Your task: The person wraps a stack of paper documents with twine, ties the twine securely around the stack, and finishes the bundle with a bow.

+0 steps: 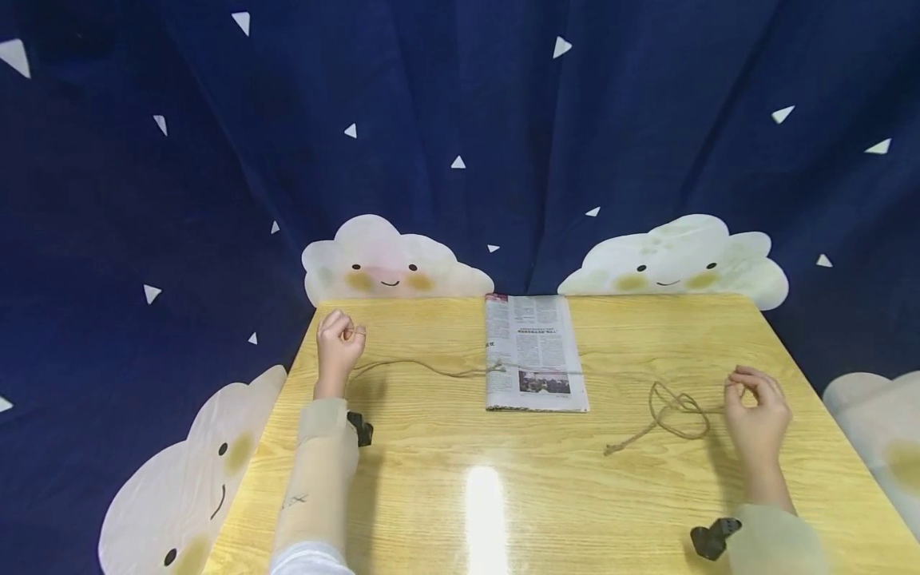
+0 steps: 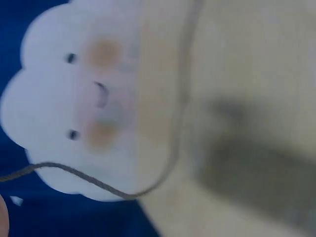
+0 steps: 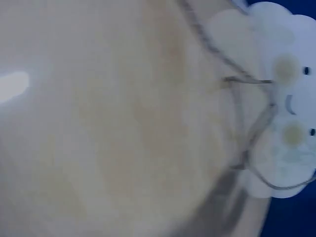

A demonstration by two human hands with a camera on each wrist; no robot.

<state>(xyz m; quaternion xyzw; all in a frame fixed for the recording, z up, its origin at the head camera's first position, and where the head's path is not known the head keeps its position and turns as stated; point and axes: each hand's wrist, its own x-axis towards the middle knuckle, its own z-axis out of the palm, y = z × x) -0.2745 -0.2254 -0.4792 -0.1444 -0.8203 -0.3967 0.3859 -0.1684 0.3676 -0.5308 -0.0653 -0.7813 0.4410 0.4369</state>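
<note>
A folded newspaper (image 1: 535, 343) lies at the far middle of the table, its far edge by the table's back edge. My left hand (image 1: 339, 347), raised at the far left, pinches brown twine (image 1: 413, 362) that sags from the fingers and runs right onto the paper. Across the newspaper the strand looks thin and blurred. On the right side, my right hand (image 1: 760, 411) pinches twine too, thumb and fingertips together, beside loose loops and a stray end. In the left wrist view the twine (image 2: 183, 89) hangs in a bend; the right wrist view shows tangled twine (image 3: 261, 121).
The wooden table (image 1: 431, 447) has a bright light reflection (image 1: 485, 511) near the front. A dark blue curtain (image 1: 431, 96) with white triangles and smiling clouds hangs behind and beside it. A small black device (image 1: 715, 539) sits on the right wrist, another (image 1: 361, 429) on the left.
</note>
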